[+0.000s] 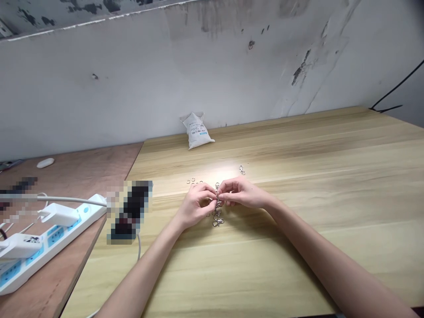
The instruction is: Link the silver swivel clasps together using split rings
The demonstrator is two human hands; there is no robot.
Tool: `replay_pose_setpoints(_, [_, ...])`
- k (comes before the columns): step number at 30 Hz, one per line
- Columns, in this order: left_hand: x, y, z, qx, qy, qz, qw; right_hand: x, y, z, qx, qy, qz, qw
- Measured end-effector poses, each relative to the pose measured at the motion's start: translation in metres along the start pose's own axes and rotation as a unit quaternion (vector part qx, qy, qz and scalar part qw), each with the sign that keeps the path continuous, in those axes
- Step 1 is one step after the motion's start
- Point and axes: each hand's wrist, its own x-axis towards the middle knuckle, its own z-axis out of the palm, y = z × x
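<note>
Fingertips of both hands come together over the pale wooden table (314,185). On the right hand (241,192), thumb and forefinger are pinched narrow on a small metal clip (217,194). The left hand (199,206) is curled, its thumb and forefinger only slightly apart at that same clip; whether they grip it too, I cannot tell from where I stand. More metal clips (217,221) lie in a loose pile just below the fingertips, and thin metal rings (193,179) lie scattered beyond the left hand. One lone clip (242,169) rests beyond the right hand.

Farther back, a white packet (198,132) with a printed label sits near the scuffed, chipped wall (149,88). Over to the left, a white power strip (68,234) with two chargers (61,214) plugged in lies across a reddish-brown board (102,163), near a blurred-out dark object (134,203).
</note>
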Motion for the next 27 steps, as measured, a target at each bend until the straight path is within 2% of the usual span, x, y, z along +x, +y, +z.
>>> replay_pose_setpoints(5, [-0.0003,0.0,-0.0011,0.018,0.013,0.005,1.0,-0.0001,0.0008,-0.0002,-0.006,0.006,0.013,1.0])
replay_pose_setpoints(16, [-0.0017,-0.0048,-0.0008,0.03,0.0,0.014,0.999,0.001,0.0042,-0.0009,-0.004,0.022,0.005,1.0])
replay_pose_setpoints(24, [-0.0005,-0.0082,0.0021,0.133,0.032,0.104,0.985,0.0031,0.0063,-0.0008,0.0,0.041,0.037,0.998])
replay_pose_setpoints(27, [-0.0002,-0.0068,0.0023,0.155,0.035,0.115,0.98,0.0032,0.0048,0.0006,0.009,0.048,0.034,0.998])
